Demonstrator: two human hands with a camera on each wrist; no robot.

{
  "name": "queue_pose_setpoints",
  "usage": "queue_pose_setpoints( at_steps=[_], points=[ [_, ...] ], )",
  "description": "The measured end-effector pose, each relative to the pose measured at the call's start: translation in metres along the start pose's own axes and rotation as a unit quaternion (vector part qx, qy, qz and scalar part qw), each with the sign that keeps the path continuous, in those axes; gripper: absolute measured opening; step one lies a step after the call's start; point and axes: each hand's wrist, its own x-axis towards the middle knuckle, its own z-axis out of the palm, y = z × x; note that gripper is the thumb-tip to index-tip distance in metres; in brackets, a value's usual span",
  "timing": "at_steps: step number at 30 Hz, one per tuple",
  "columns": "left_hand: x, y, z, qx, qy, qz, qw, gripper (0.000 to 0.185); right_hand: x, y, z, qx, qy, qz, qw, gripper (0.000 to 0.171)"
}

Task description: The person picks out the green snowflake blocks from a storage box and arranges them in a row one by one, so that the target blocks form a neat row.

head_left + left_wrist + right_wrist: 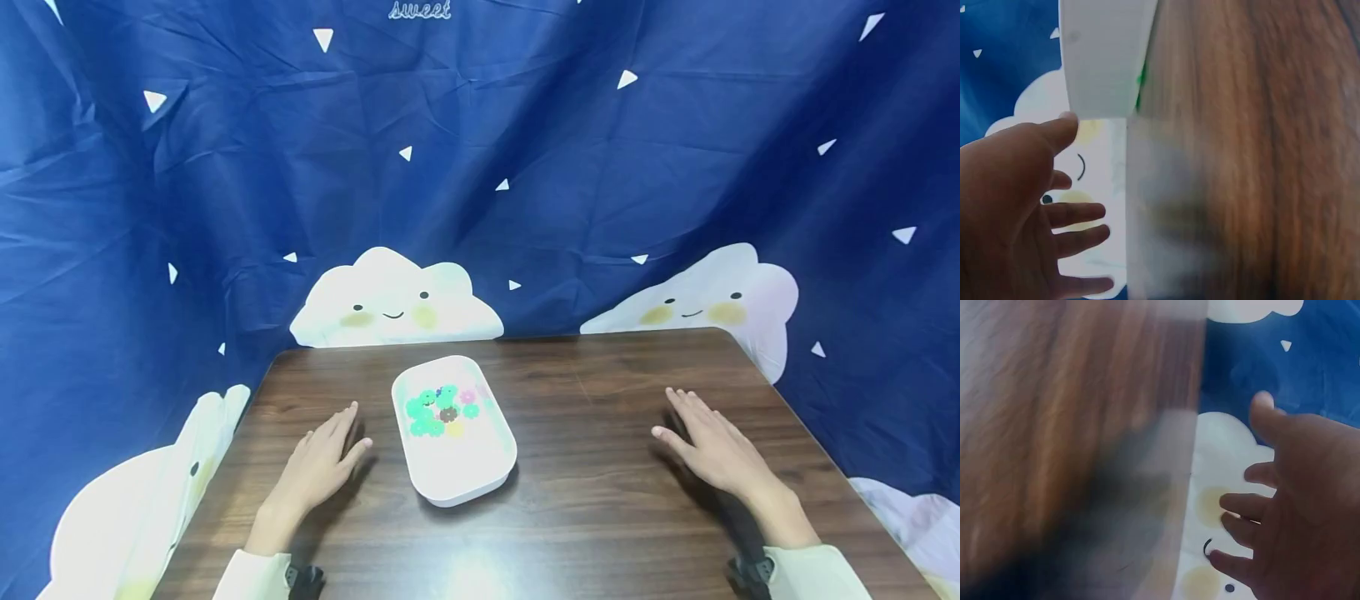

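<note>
open right hand (1300,506) beside wooden table (1072,425)

The left hand (318,467) lies flat, palm down, with the fingers straight and close together; the thumb points a little to the side; it holds nothing. The right hand (716,450) also lies flat, palm down, the fingers straight and slightly spread, the thumb set apart; it holds nothing. The two hands are well apart; both forearms reach forward from light sleeves, and a dark strap is seen at each wrist.
</note>
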Motion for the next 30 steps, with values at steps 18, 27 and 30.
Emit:
queue_pose_setpoints(
  at_steps=[18,27,30],
  points=[
    [0.015,0.032,-0.017,-0.016,0.135,0.037,0.9900,0.009,0.054,-0.076,-0.005,-0.006,0.066,-0.060,0.996,0.009],
    [0.024,0.048,-0.011,0.000,0.175,0.073,0.9818,0.016,0.081,-0.134,0.001,0.019,0.046,-0.101,0.994,0.007],
    [0.027,0.053,-0.006,0.008,0.195,0.085,0.9772,0.022,0.091,-0.154,0.003,0.027,0.040,-0.122,0.991,0.007]
  ],
)
